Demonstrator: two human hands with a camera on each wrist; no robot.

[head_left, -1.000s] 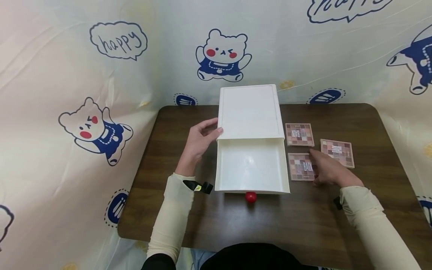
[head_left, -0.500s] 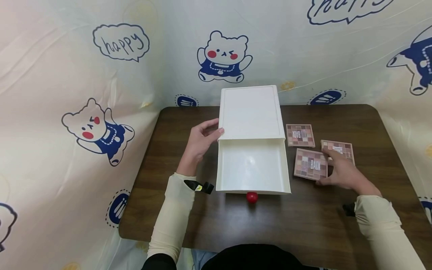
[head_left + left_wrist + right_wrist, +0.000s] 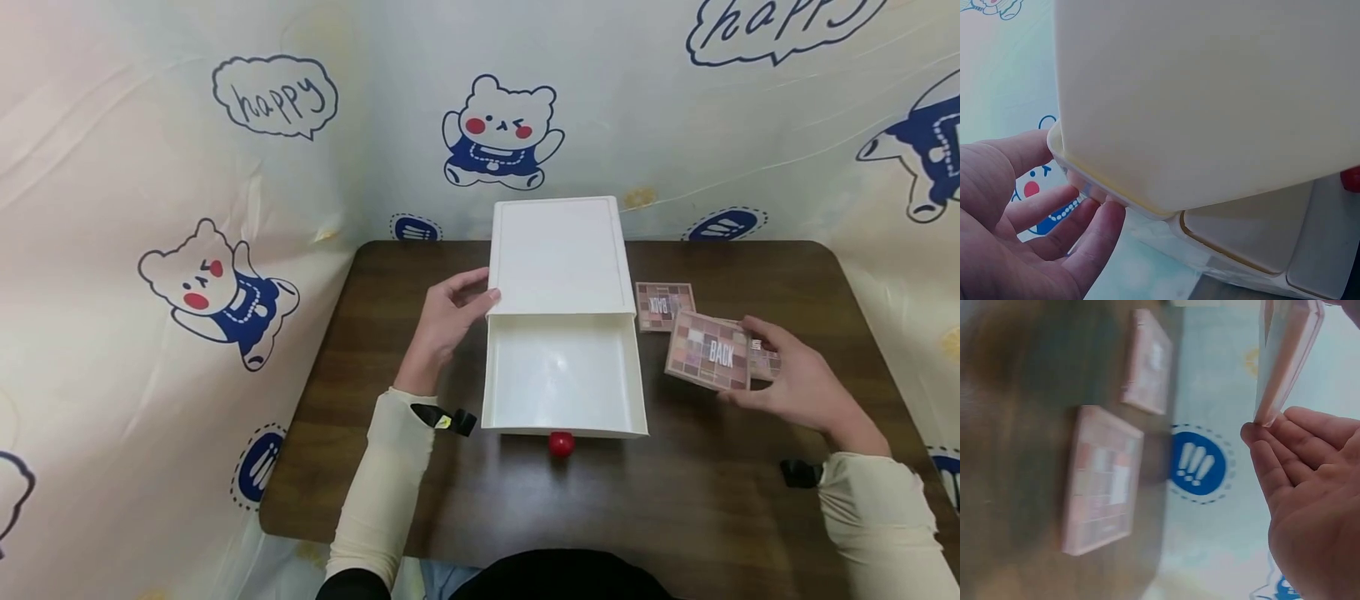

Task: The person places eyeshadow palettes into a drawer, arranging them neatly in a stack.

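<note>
My right hand point(image 3: 806, 379) pinches a pink checkered eyeshadow palette point(image 3: 701, 350) by its right edge, thumb near and fingers far. It is tilted above the table, its "BACK" lettering facing up. In the right wrist view, the palette point(image 3: 1288, 359) shows edge-on at the fingertips. A white drawer box point(image 3: 558, 258) stands at the middle of the table with its drawer point(image 3: 562, 375) pulled out toward me, the inside bare. My left hand point(image 3: 446, 317) holds the left side of its casing, thumb at the front edge; the left wrist view shows fingers point(image 3: 1107, 219) along that edge.
One similar palette point(image 3: 660, 306) lies right of the box. Another palette point(image 3: 765, 364) lies partly hidden behind the held one and my hand. A round red knob point(image 3: 561, 444) sticks out from the drawer front. A patterned curtain point(image 3: 360, 125) hangs behind the dark wooden table point(image 3: 540, 508).
My right hand has taken the nearest palette, lifted it from the table and carried it rightward, tilting it. My left hand stays at the box's side.
</note>
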